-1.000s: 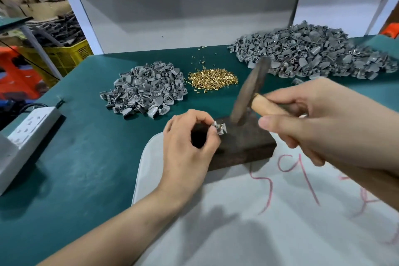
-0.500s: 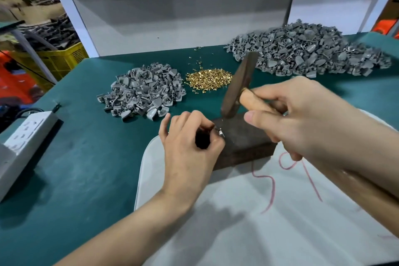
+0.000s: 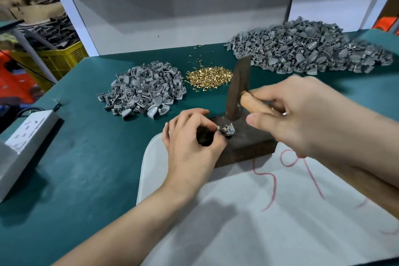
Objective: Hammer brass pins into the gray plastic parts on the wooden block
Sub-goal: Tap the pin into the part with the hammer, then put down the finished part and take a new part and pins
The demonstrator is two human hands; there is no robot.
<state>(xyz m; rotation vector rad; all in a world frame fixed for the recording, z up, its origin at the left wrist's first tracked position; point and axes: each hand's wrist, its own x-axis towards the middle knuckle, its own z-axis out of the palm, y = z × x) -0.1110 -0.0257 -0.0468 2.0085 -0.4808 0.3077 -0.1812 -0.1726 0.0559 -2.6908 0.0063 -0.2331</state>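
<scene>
A dark wooden block (image 3: 248,142) lies on the table in front of me. On its near left corner sits a small gray plastic part (image 3: 226,130) with a brass pin standing in it; my left hand (image 3: 192,142) pinches that part at its left side. My right hand (image 3: 302,114) grips the wooden handle of a hammer (image 3: 238,90), whose dark head stands upright, its lower end just above the block's far edge, behind the part. A heap of brass pins (image 3: 209,77) lies beyond the block.
A small pile of gray parts (image 3: 142,90) lies at left of the pins, a large pile (image 3: 308,52) at back right. A white sheet with red marks (image 3: 280,211) covers the near table. A white power strip (image 3: 23,136) sits at the left edge.
The hammer head has swung from tilted to nearly upright. The gray part shows more clearly beside my left fingertips, with the pin standing in it.
</scene>
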